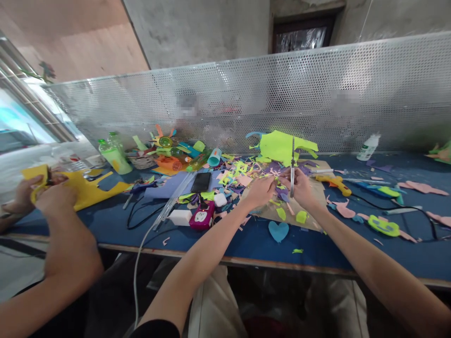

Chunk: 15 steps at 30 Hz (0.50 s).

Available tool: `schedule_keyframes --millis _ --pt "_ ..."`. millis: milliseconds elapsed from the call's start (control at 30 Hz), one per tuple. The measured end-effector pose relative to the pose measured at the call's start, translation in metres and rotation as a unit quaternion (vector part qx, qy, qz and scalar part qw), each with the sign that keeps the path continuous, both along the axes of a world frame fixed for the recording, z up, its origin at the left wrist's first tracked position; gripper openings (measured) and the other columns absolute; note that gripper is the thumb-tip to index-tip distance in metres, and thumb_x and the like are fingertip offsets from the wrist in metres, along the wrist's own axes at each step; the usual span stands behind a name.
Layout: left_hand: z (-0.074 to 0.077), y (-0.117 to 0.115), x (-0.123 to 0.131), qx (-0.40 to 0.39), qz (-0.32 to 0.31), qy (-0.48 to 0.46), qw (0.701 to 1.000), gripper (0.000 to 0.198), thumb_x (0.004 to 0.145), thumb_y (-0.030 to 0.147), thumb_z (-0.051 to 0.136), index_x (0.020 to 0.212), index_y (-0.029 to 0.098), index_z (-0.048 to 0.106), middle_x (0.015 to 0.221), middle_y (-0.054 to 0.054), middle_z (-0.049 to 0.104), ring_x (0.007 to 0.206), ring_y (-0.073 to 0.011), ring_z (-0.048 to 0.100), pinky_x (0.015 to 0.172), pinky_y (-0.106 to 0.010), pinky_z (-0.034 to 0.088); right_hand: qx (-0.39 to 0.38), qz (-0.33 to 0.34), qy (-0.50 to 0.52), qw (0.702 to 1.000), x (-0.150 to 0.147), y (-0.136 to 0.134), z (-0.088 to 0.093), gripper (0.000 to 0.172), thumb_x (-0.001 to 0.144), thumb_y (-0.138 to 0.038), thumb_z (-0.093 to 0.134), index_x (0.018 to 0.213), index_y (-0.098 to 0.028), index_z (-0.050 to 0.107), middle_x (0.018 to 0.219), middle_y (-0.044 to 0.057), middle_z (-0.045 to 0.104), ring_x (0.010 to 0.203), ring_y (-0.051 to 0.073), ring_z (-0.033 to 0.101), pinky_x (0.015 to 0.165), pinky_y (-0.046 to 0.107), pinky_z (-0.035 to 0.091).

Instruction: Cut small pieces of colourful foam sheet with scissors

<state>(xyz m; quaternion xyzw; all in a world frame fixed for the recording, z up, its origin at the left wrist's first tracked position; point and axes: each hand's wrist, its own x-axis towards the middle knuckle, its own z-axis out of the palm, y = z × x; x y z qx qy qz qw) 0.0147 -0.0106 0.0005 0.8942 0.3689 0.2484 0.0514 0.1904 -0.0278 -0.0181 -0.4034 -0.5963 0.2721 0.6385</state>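
Scissors (pixel 293 157), one pair, partly hidden, clamped in right hand (pixel 301 187); lime sheet (pixel 276 147), one, overlapped, above counter (pixel 116 234); left hand (pixel 261 190), one, hold too indistinct to tell; blue heart (pixel 278 231), one; scraps (pixel 230 177), uncountable.

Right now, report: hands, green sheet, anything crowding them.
Right hand holding slim tool, type unclear. Left hand close by, grip unclear. Green sheet beyond hands, tool overlapping it in view. Scraps crowding both hands.
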Motion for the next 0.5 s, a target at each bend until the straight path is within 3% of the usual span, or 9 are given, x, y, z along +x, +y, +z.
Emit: schedule_keyframes --millis 167,333,500 --pt "-0.0001 -0.0023 -0.0002 0.01 0.01 -0.032 0.999 0.023 0.102 0.036 0.046 0.107 0.019 0.059 0.085 -0.005 0.068 0.076 -0.0225 0.061 0.069 -0.032 0.038 -0.007 0.001 0.001 1.0 0.0002 0.0019 -0.0005 0.029 0.075 -0.039 0.074 0.09 -0.025 0.054 0.087 0.003 0.066 0.076 0.022 0.063 0.069 0.037 0.05" --pt "-0.0046 0.0044 -0.0024 -0.008 -0.033 -0.073 0.997 0.031 0.104 0.042 0.044 0.093 0.02 0.062 0.074 -0.003 0.065 0.068 -0.0191 0.057 0.065 -0.029 0.036 -0.009 0.018 0.027 0.999 0.0002 0.0006 0.0001 0.029 0.075 -0.038 0.073 0.092 -0.025 0.054 0.09 0.003 0.065 0.076 0.021 0.061 0.066 0.035 0.049" --pt "-0.005 0.0047 -0.0027 -0.075 -0.074 -0.155 0.982 0.036 0.106 0.043 0.039 0.096 0.019 0.064 0.083 -0.004 0.07 0.074 -0.0186 0.062 0.069 -0.028 0.041 -0.025 0.056 0.04 0.997 0.0006 -0.0022 0.0023 0.025 0.079 -0.041 0.07 0.093 -0.028 0.053 0.088 0.002 0.064 0.073 0.02 0.06 0.06 0.033 0.045"
